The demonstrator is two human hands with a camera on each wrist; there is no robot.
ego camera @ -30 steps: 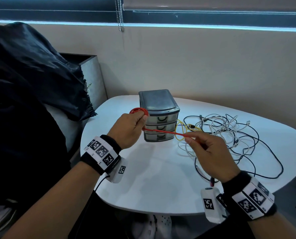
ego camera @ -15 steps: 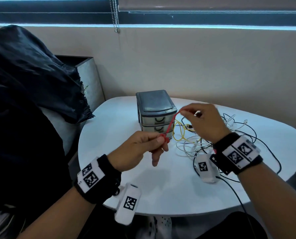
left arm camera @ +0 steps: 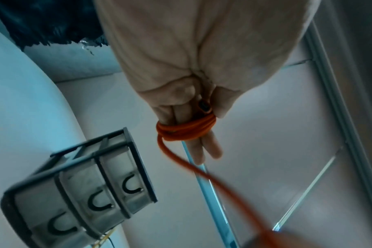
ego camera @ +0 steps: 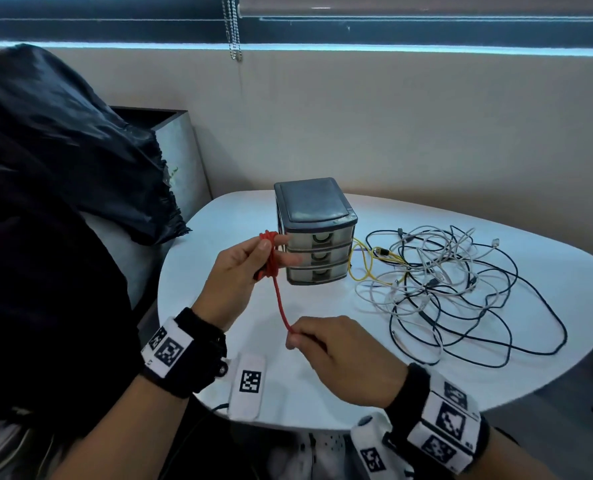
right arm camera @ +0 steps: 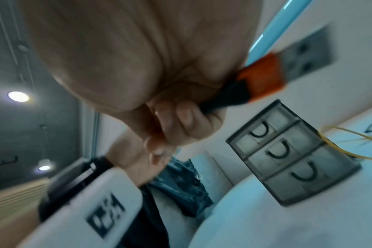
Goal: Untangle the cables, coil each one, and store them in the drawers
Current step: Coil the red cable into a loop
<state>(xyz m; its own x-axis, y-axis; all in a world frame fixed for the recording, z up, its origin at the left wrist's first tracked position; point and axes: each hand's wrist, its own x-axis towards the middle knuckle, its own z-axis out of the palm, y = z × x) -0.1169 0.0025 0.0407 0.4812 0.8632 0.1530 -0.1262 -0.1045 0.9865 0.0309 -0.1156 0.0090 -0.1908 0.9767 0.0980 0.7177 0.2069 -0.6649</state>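
A red cable [ego camera: 278,299] is wound in several loops around the straight fingers of my left hand [ego camera: 281,253], just left of the drawer unit [ego camera: 317,233]. In the left wrist view the thumb presses the cable's black plug end beside the red coil [left arm camera: 186,129]. A short straight stretch runs down to my right hand [ego camera: 293,336], which pinches the cable near its USB plug [right arm camera: 304,55]. All three drawers [left arm camera: 91,199] are closed. A tangle of black, white and yellow cables [ego camera: 440,271] lies on the table right of the unit.
The white round table [ego camera: 219,237] has bare surface in front of the drawer unit and under my hands. A dark cloth [ego camera: 63,150] over a grey box sits off the table's left edge. A wall and window blind stand behind.
My right hand swung from up beside the drawers down to the near side, carrying the cable's end. My left hand rose toward the unit, and the free stretch of red cable is shorter.
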